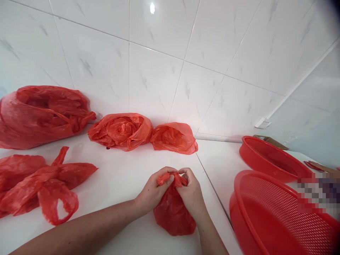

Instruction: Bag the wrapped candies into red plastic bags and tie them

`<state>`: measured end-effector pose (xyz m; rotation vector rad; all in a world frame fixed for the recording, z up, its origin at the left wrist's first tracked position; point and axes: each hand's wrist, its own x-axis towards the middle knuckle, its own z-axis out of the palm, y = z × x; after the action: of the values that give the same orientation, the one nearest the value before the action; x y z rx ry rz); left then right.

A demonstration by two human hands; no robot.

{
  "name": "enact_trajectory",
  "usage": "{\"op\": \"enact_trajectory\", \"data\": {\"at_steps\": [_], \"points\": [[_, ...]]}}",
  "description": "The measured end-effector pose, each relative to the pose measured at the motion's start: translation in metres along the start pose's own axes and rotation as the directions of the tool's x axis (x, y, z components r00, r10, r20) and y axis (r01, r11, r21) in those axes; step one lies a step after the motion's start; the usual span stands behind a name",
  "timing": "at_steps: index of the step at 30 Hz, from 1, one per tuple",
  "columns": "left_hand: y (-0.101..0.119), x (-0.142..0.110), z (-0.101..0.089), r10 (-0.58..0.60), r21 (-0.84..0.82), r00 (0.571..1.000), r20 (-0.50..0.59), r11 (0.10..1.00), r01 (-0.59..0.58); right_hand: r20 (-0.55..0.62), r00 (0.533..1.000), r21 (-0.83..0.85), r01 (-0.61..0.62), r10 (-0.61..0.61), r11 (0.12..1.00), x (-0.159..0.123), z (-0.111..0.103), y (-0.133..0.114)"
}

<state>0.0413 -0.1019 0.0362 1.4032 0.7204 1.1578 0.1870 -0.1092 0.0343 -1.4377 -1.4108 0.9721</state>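
Note:
Both my hands hold the gathered top of a red plastic bag [174, 216] over the white table [117, 187]. My left hand [154, 186] pinches the bunched edge with thumb and fingers. On the other side, my right hand [191, 189] has its fingers curled round the same crumpled rim. The bag's lower part hangs between my wrists, darker and rounded; what is inside, if anything, cannot be made out. Just beyond my hands lies a small open red bag [174, 138] against the wall.
Another open red bag [122, 131] and a large stuffed one [39, 117] line the wall leftward. Loose red bags [45, 184] lie at front left. To the right stand a red mesh basket [247, 212] and a red basin [268, 159]. A person's hand [322, 168] shows at far right.

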Motion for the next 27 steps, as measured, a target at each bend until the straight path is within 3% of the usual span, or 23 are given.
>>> {"op": "enact_trajectory", "data": {"at_steps": [4, 8, 12, 14, 16, 20, 22, 25, 27], "points": [[-0.003, -0.002, 0.002, 0.071, 0.023, 0.994, 0.078, 0.997, -0.073, -0.090, 0.996, -0.084, 0.018, -0.025, 0.996, 0.002, 0.002, 0.005], [-0.008, -0.002, 0.000, 0.110, 0.093, 0.989, 0.100, 0.989, -0.119, 0.044, 0.998, 0.220, 0.038, -0.049, 0.975, 0.003, -0.001, 0.003], [-0.014, -0.003, -0.002, 0.140, 0.161, 0.985, 0.103, 0.975, -0.155, 0.237, 0.971, 0.622, -0.157, 0.007, 0.767, 0.007, -0.011, 0.008], [-0.019, -0.004, -0.004, 0.207, 0.223, 0.971, 0.120, 0.947, -0.229, 0.198, 0.980, 0.742, -0.163, 0.019, 0.650, 0.010, -0.017, 0.012], [-0.024, -0.005, -0.007, 0.294, 0.313, 0.946, 0.134, 0.893, -0.322, 0.106, 0.993, 0.775, -0.119, 0.058, 0.621, 0.014, -0.021, 0.015], [-0.027, -0.007, -0.013, 0.444, 0.491, 0.881, 0.163, 0.738, -0.462, -0.013, 0.988, 0.676, -0.106, 0.156, 0.729, 0.023, -0.025, 0.026], [-0.023, -0.008, -0.013, 0.514, 0.507, 0.823, 0.241, 0.657, -0.558, -0.100, 0.983, 0.556, -0.072, 0.152, 0.828, 0.028, -0.028, 0.034], [-0.012, -0.013, -0.006, 0.576, 0.451, 0.717, 0.392, 0.559, -0.695, -0.291, 0.956, 0.158, 0.009, 0.038, 0.987, 0.038, -0.033, 0.048], [-0.007, -0.017, 0.002, 0.590, 0.417, 0.661, 0.464, 0.512, -0.750, -0.353, 0.935, -0.055, 0.019, -0.037, 0.998, 0.044, -0.034, 0.056]]}}
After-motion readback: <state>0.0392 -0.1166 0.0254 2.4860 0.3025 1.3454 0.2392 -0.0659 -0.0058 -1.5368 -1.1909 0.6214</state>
